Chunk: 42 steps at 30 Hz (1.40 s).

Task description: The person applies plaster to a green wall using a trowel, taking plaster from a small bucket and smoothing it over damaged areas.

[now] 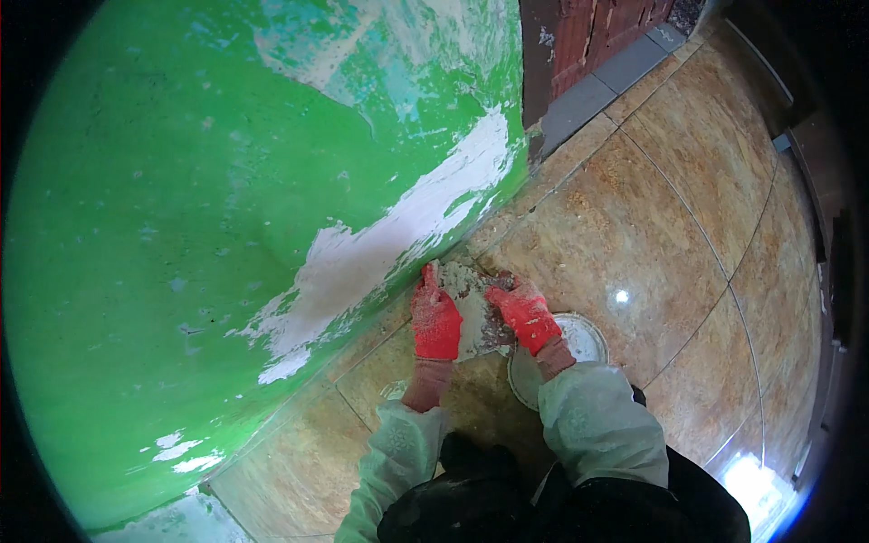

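Note:
A flat thin plate (475, 312), smeared grey-white with plaster, lies between my two hands close to the foot of the wall. My left hand (436, 319), in a red glove with white smears, is closed on its left edge. On the right side my right hand (525, 312), gloved the same way, grips it with bent fingers. Whether this is one blade or two overlapping ones I cannot tell. Beside and partly under my right wrist stands a round white bucket (593, 339), its rim smeared. Fresh white plaster (362, 258) runs in a diagonal band along the lower wall.
A green wall (217, 163) with patchy, worn paint fills the left. Brown tiles (670, 235) cover the floor. A reddish door (579, 41) with a grey sill (588, 104) is at the top. Dark furniture (819, 172) lines the far right.

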Tool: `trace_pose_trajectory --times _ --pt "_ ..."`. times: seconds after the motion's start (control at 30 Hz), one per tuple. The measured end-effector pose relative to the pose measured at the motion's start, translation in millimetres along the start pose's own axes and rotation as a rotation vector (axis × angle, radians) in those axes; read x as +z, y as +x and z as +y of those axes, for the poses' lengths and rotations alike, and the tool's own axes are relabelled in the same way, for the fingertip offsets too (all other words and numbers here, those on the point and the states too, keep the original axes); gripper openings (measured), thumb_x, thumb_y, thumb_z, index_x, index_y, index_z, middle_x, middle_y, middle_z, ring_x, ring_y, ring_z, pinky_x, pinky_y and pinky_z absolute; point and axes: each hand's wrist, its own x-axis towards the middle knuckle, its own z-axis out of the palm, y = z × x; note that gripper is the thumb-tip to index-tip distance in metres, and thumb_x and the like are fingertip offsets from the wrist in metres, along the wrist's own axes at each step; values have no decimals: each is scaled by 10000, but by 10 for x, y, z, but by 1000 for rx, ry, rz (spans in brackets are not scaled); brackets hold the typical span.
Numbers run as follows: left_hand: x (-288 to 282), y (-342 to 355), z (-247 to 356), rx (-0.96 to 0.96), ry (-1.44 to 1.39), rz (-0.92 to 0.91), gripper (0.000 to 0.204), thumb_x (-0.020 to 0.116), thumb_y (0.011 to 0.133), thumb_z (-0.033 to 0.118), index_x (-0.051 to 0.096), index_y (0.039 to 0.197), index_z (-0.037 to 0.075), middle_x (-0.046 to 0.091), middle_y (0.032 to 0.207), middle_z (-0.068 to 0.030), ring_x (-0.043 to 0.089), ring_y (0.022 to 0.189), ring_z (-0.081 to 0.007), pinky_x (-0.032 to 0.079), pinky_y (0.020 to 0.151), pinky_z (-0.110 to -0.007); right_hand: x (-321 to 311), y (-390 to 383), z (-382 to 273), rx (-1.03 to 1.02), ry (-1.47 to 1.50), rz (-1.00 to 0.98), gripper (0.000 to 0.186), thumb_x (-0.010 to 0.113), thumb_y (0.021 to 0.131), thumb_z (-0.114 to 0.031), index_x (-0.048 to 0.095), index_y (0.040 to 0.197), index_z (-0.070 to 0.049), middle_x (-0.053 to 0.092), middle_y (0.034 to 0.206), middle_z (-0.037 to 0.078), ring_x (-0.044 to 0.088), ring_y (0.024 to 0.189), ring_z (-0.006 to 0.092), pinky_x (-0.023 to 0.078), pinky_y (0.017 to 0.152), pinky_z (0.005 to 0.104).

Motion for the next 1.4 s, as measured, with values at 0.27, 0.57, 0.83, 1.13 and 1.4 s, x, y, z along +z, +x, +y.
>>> trace_pose_trajectory --times 0.27,0.57,0.83,1.13,1.4 --pt "-410 0 353 -305 -503 -107 534 472 855 35 349 1373 76 546 1222 -137 560 1019 -224 469 819 -313 -48 -66 179 8 63 14 425 657 744 -365 621 1061 -85 657 795 120 631 743 243 476 689 354" --pt "-897 -8 547 -256 -667 -107 527 575 858 134 389 1345 55 550 1162 -121 583 886 -161 496 671 -274 -314 -645 -305 -106 193 68 258 664 767 -260 643 923 -55 613 699 37 556 649 124 446 613 299" --pt "-1665 189 949 146 -329 -32 475 635 823 144 493 1268 57 578 1156 -139 579 988 -207 470 805 -298 -513 -1169 -898 -122 242 215 296 689 737 -238 640 950 -40 645 754 74 601 696 137 481 656 297" --pt "-2817 1019 2072 601 153 235 436 627 807 145 523 1230 127 607 1126 -82 592 947 -263 483 802 -340 -587 -1729 -2038 -499 745 314 276 653 776 -139 628 1020 -10 661 828 46 604 715 123 490 668 282" --pt "-3303 1051 2560 754 -30 238 540 608 817 50 411 1319 41 586 1161 -134 584 993 -242 466 842 -322 -703 -2059 -2353 -622 880 348 157 615 816 -101 587 951 -25 602 753 25 564 614 115 470 573 259"
